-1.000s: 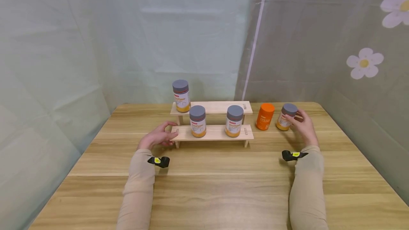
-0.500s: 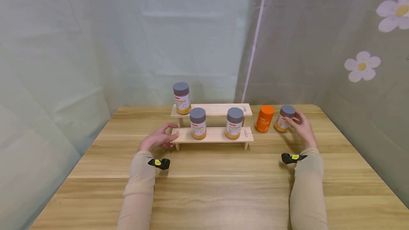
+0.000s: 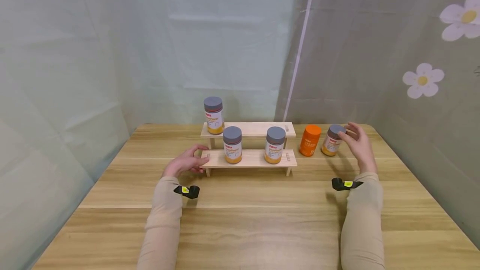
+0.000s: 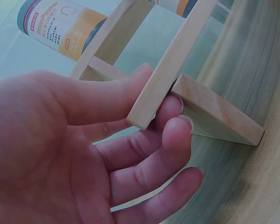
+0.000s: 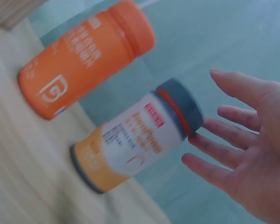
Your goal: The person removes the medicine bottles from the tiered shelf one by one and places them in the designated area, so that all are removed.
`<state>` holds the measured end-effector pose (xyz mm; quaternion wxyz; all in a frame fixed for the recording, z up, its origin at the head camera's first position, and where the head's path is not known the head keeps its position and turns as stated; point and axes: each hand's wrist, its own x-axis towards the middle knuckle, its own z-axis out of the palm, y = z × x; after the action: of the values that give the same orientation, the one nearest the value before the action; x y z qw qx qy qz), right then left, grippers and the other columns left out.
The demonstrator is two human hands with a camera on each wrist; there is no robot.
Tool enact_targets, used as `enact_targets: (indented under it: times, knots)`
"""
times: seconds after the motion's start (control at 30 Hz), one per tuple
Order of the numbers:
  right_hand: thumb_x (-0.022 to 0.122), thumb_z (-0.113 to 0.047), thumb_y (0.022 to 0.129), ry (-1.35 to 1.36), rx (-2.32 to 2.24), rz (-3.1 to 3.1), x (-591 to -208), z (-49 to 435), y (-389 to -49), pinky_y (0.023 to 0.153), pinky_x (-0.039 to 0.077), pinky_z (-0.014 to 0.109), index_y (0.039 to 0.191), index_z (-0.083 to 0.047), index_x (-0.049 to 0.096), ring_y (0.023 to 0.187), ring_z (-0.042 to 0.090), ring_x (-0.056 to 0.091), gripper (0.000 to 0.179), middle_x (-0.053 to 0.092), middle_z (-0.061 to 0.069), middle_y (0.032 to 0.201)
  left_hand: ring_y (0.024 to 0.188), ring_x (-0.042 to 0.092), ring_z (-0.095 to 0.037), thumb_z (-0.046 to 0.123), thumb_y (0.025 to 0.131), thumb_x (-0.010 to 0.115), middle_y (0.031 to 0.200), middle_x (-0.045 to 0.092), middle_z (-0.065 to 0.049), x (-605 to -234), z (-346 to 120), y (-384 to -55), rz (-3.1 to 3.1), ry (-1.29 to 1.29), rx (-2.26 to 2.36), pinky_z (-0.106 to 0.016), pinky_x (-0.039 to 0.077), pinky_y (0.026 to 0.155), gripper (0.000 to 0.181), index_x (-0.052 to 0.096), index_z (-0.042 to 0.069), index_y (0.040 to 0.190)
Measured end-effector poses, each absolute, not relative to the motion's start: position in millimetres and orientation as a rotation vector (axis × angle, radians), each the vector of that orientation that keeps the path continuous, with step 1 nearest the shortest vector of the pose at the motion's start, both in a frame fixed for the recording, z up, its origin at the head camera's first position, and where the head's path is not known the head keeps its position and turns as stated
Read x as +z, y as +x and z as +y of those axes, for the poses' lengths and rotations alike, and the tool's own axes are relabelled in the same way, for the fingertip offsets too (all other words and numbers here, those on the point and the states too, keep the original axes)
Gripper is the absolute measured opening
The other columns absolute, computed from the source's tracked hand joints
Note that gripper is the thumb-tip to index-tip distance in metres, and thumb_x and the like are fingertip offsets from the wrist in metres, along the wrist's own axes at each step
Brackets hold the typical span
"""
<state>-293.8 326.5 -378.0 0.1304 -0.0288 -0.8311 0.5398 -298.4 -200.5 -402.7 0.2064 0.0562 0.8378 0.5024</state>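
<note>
While my left hand [image 3: 185, 162] is pinching the rack [image 3: 253, 157], my spread, empty right hand [image 3: 359, 144] is hovering by a grey-lidded jar [image 3: 331, 146], probably light and rigid, best gripped mid-body, right of the rack.

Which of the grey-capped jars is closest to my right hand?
The grey-capped jar on the table, just right of the orange jar; the other three stand on the wooden rack.

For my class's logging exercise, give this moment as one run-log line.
left hand pinches lower shelf; right hand beside rightmost grey-lidded jar, not gripping; orange jar upright on table
</note>
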Motion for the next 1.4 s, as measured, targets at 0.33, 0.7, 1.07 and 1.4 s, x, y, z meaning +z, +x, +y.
enact_targets:
  times: [0.33,0.7,1.07,1.4]
  knots:
    - [0.055,-0.031,0.098,-0.090,1.462,-2.339,-358.9,305.6,-290.3,0.111,0.036,0.049,0.145,-0.004,0.037,0.134,0.035,0.043,0.057,0.044,0.022,0.144,0.067,0.060,-0.012,0.025,0.098,0.056,0.082,0.057,-0.003,-405.4,-198.8,-298.1,2.337,0.170,1.395,-0.030,0.052,0.069,0.058,0.028,0.006,0.145]
    - [0.059,-0.022,0.097,0.019,1.669,-2.129,-348.8,278.4,-293.1,0.090,0.045,0.012,0.131,-0.002,0.054,0.099,-0.005,0.056,0.040,0.061,-0.014,0.110,0.065,0.058,-0.010,0.023,0.098,0.055,0.076,0.056,-0.001,-402.5,-196.6,-298.2,2.298,0.170,1.427,-0.026,0.050,0.064,0.056,0.027,0.006,0.144]
    - [0.060,-0.024,0.097,0.281,1.907,-2.101,-338.5,237.8,-293.8,0.090,0.048,0.014,0.119,-0.019,0.059,0.107,0.008,0.061,0.023,0.064,-0.008,0.113,0.068,0.058,-0.013,0.023,0.098,0.056,0.082,0.056,-0.004,-401.2,-201.0,-298.1,2.292,0.138,1.424,-0.028,0.053,0.068,0.056,0.028,0.007,0.143]
    - [0.060,-0.022,0.097,0.296,1.826,-2.182,-332.7,207.8,-303.3,0.088,0.048,0.012,0.130,-0.002,0.053,0.102,0.001,0.060,0.039,0.063,-0.008,0.111,0.071,0.059,-0.014,0.026,0.098,0.056,0.086,0.058,-0.005,-404.7,-202.8,-301.3,2.305,0.136,1.415,-0.030,0.054,0.070,0.057,0.028,0.008,0.144]
